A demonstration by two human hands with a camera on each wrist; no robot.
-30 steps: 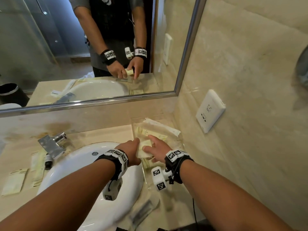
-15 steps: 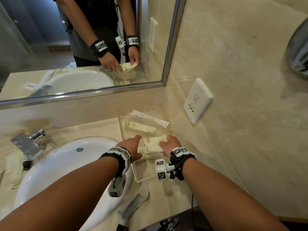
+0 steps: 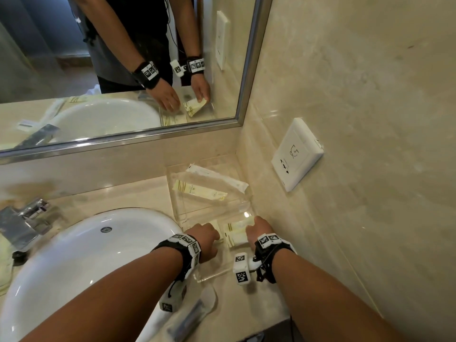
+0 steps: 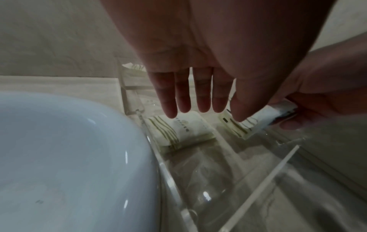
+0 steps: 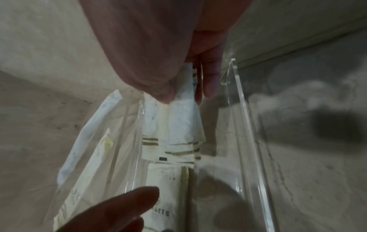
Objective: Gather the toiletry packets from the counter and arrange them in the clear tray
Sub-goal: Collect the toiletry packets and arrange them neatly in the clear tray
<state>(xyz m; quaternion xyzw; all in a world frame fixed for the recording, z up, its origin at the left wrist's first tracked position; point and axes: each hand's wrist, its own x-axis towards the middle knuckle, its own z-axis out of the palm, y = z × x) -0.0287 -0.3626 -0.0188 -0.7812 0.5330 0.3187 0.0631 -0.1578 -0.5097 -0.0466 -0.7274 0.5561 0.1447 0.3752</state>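
The clear tray [image 3: 211, 275] stands right of the sink, against the side wall. Its back compartment holds a long white packet [image 3: 217, 177] and a cream packet [image 3: 199, 191]. Both hands reach into a nearer compartment. My right hand [image 5: 184, 95] pinches a small bunch of cream packets with green stripes [image 5: 178, 125], their lower ends on the tray floor. My left hand [image 4: 208, 113] hovers with straight fingers [image 4: 168, 100] just over another striped packet [image 4: 184, 133] that lies flat in the tray. Whether the fingertips touch it is unclear.
The white sink [image 3: 74, 267] and chrome faucet [image 3: 22, 223] sit to the left. More packets [image 3: 5, 267] lie on the counter's far left. A clear-wrapped dark item [image 3: 192, 314] lies near the front edge. A wall socket [image 3: 296, 154] is on the right wall.
Both hands came down from above the tray into it with the packets. The left hand has let go and straightened its fingers; the right still pinches its bunch.
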